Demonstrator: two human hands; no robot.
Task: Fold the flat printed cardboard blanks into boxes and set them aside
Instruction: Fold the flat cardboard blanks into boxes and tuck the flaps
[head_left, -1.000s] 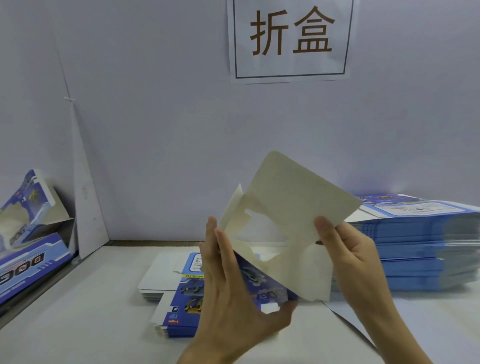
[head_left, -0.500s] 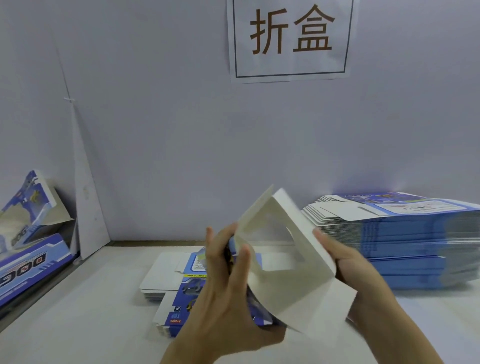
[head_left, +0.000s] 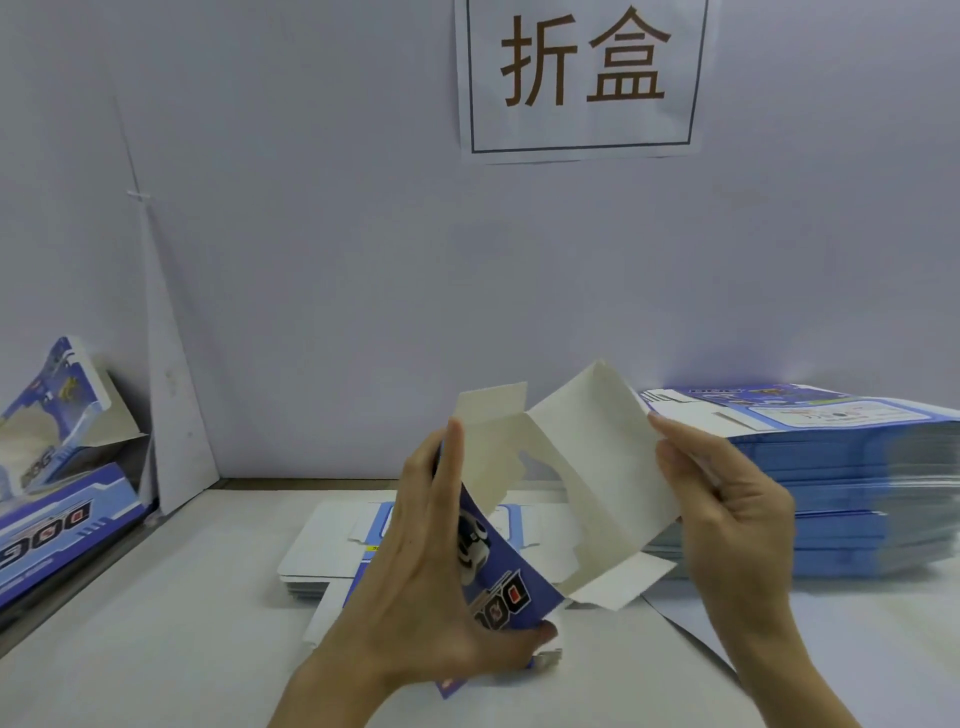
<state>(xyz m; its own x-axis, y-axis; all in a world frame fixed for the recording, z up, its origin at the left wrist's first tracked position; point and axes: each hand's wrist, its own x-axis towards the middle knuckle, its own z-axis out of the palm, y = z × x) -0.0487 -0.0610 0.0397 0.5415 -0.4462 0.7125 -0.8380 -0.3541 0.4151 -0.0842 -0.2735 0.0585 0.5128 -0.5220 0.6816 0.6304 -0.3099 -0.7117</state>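
Cardboard, white inside and blue outside: the cardboard blank (head_left: 587, 467) is up in the air between both hands, just above the table (head_left: 156, 649), half opened into a sleeve. The left hand (head_left: 415, 587) has its grip clamped on the blue printed panel, thumb under the lower corner and fingers laid up along its edge. That looks like the anchor, one wall held firm so the rest can swing. The right hand (head_left: 727, 514) pinches the plain white panel on the opposite side, grip closed on its edge, seemingly to draw it outward and square the creases. One flap stands up at the top and another hangs at the bottom, both unfolded.

Supply sits within reach: a tall stack of flat blanks (head_left: 857, 467) at the right, a small pile (head_left: 322, 551) directly beneath the work. The folded boxes (head_left: 57, 410) lean at the left, apart from the supply, likely so done and undone never mix.
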